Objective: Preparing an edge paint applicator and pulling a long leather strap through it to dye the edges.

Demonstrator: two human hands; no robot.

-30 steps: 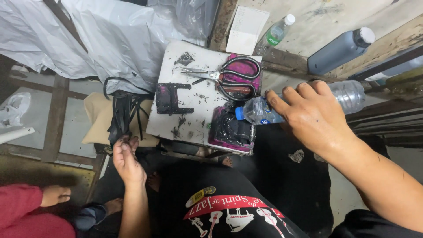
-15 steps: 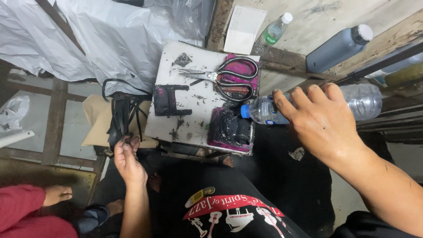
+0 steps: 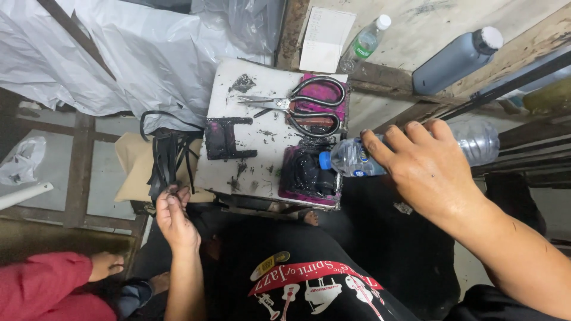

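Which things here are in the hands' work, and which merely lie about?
In hand:
right hand grips clear water bottle
left hand pinches black strips

Lying about:
scissors
dark grey bottle
green-labelled bottle
white paper

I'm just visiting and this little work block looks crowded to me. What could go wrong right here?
The right hand grips a clear water bottle lying sideways right beside the white work block; if its blue cap is loose, water might spill onto the stained surface. Open scissors lie just above it, so a careless reach could catch the blades. The left hand holds black strips that could snag or slip off.
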